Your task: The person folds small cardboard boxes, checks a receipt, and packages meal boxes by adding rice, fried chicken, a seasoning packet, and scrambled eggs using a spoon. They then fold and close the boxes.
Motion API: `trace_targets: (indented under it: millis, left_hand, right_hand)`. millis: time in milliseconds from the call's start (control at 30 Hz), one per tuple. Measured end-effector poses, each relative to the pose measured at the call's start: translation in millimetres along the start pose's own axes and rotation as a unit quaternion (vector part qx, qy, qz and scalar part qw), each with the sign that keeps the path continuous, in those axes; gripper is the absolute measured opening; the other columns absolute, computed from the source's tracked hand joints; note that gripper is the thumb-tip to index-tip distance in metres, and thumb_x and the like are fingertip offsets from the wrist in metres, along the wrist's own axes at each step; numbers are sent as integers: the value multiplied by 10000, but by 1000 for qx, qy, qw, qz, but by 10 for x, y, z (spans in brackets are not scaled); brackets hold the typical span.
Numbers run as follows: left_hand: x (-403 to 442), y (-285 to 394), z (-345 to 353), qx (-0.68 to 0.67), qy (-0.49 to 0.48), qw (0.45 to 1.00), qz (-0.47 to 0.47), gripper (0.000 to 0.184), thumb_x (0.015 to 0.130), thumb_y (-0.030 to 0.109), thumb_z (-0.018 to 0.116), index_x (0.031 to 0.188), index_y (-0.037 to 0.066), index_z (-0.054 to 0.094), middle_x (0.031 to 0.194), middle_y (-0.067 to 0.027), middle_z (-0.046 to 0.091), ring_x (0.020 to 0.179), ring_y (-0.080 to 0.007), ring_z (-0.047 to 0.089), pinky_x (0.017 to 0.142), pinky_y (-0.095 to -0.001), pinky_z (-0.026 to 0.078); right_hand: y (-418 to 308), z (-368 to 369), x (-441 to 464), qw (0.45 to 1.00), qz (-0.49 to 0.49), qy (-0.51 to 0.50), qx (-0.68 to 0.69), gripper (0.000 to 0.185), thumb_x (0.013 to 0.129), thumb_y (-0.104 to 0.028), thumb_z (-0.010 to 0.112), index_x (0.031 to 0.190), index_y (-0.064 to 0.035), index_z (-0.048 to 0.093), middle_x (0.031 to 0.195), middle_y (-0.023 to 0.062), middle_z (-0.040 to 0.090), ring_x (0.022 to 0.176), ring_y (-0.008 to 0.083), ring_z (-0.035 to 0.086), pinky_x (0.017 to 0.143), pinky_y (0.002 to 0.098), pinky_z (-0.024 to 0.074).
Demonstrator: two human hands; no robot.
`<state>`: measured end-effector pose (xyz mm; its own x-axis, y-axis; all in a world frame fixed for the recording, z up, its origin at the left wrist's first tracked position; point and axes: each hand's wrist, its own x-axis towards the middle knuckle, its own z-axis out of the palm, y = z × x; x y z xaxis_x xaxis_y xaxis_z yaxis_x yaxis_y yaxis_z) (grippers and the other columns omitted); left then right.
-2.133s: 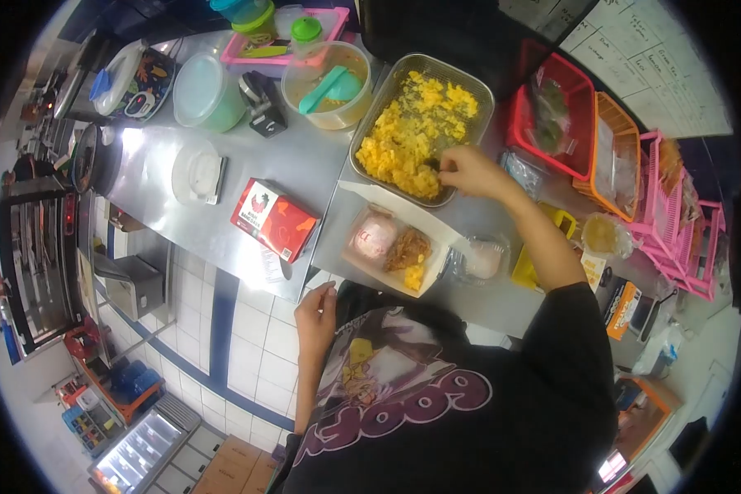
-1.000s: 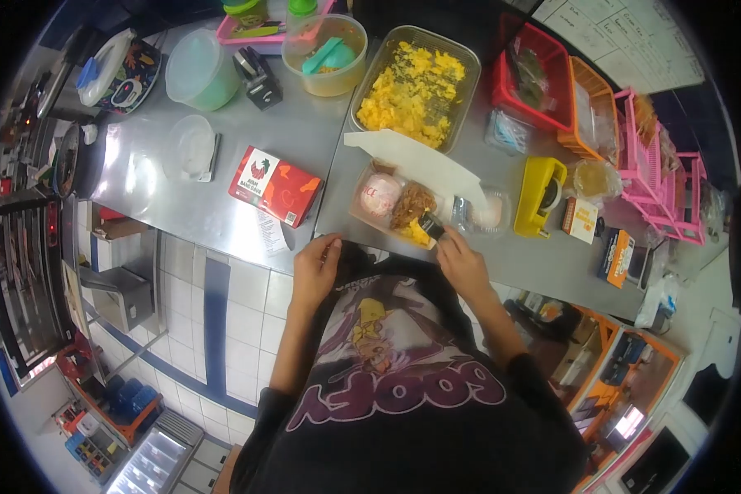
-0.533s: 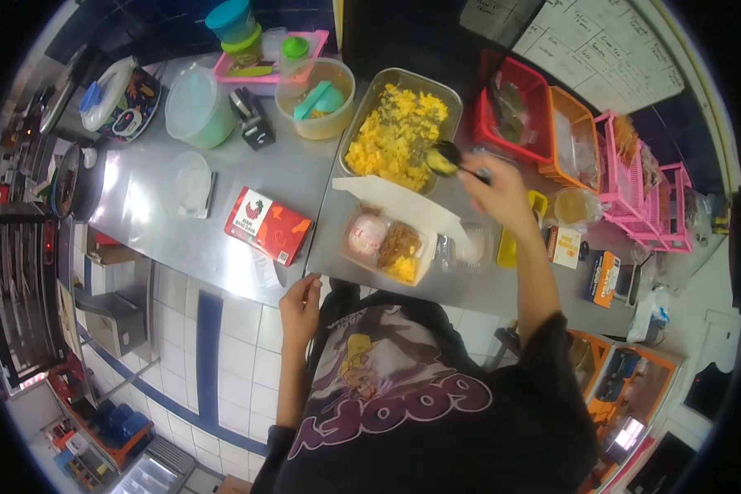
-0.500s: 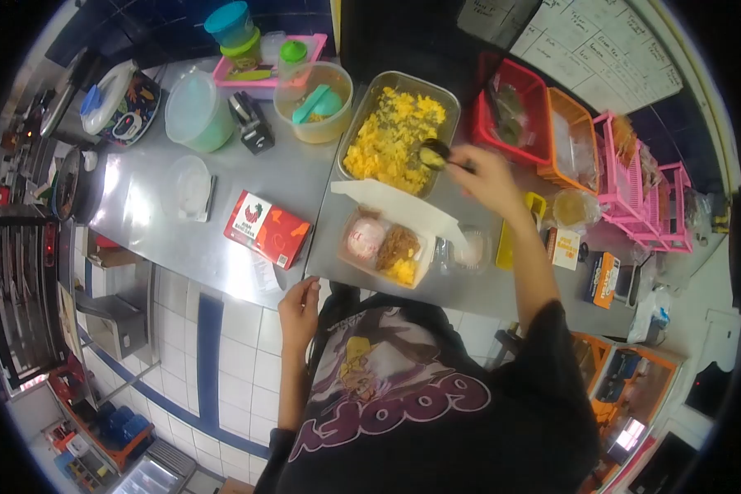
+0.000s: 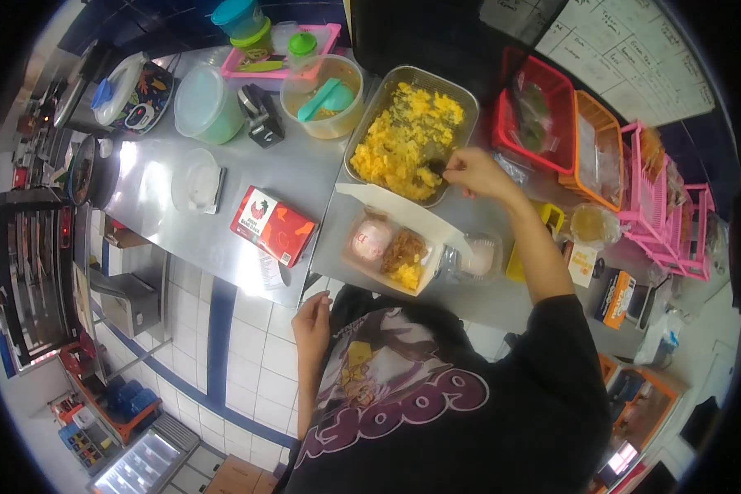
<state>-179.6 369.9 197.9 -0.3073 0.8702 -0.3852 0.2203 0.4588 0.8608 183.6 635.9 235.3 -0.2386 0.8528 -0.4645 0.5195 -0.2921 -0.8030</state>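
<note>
My right hand (image 5: pixel 469 171) pinches the handle of a black spoon (image 5: pixel 433 168), whose bowl is down among the scrambled egg (image 5: pixel 395 152) in the metal tray (image 5: pixel 473 107). Just in front of the tray sits an open food box (image 5: pixel 350 253) with a round wrapped bundle (image 5: pixel 371 239), a brown fried piece (image 5: pixel 404 251) and some egg in it. My left hand (image 5: pixel 312 319) hangs at the table's front edge, fingers curled together, with nothing visible in it.
A closed red and white box (image 5: pixel 273 226) lies left of the food box. Behind are a tub with a teal scoop (image 5: pixel 319 100) and a lidded tub (image 5: pixel 209 105). At right are a clear cup (image 5: pixel 479 255), a yellow dispenser (image 5: pixel 519 263), red basket (image 5: pixel 570 123) and pink rack (image 5: pixel 667 222).
My right hand went from the tray to the food box and back, and has now lowered the spoon into the egg. My left hand stays near the table edge.
</note>
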Motion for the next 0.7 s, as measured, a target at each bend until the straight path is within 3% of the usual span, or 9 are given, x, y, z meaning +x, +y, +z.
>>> trace_targets:
  millis: [133,300,367,433,500,567,700]
  left_hand:
    - [81,62,33,54,-27,997,40,258,993,162,605,1144,-28,692,903,-95,710,777,-124,630,714,-271,505]
    - [177,91,12,-19,-29,996,80,253,987,170,617,1113,-32,699,847,-95,704,757,-129,627,693,-282,501]
    - [249,-25,-26,1,-48,995,85,251,987,171,618,1109,-33,700,842,-99,704,754,-129,628,692,-282,500]
    - [304,-35,-32,21,-67,993,95,250,988,172,620,1105,-34,700,837,-103,704,750,-130,628,691,-281,498]
    - [324,50,-44,65,-95,988,107,251,991,176,619,1103,-33,702,828,-102,701,741,-127,626,693,-276,495]
    - [361,123,-35,72,-111,984,116,249,990,174,619,1106,-31,702,829,-103,701,740,-127,626,694,-276,496]
    - [384,203,-62,73,-130,977,150,249,988,170,618,1113,-28,703,828,-102,704,729,-127,628,685,-278,499]
  right_hand:
    - [-25,-17,-506,990,-37,104,84,176,891,-172,726,923,-9,668,740,35,635,529,100,582,454,277,453]
    - [-237,375,-1715,947,-15,217,237,156,909,-110,711,975,4,627,709,27,616,472,74,537,409,222,403]
    - [-243,769,-2073,940,-13,268,212,130,928,-99,687,973,-2,615,691,22,615,467,78,551,410,226,420]
    - [-128,1261,-2248,926,-13,305,224,132,926,-102,690,961,-3,612,798,67,675,537,102,617,455,247,479]
    - [213,1738,-2094,903,-184,389,11,159,919,-111,706,965,8,612,957,120,708,619,130,667,513,271,527]
    - [480,1998,-1936,872,-236,346,-254,168,911,-105,715,977,16,620,1074,158,700,671,158,690,556,292,554]
    - [770,2213,-1773,890,-236,361,-148,97,933,-80,683,962,-1,636,1098,130,691,610,141,666,508,293,536]
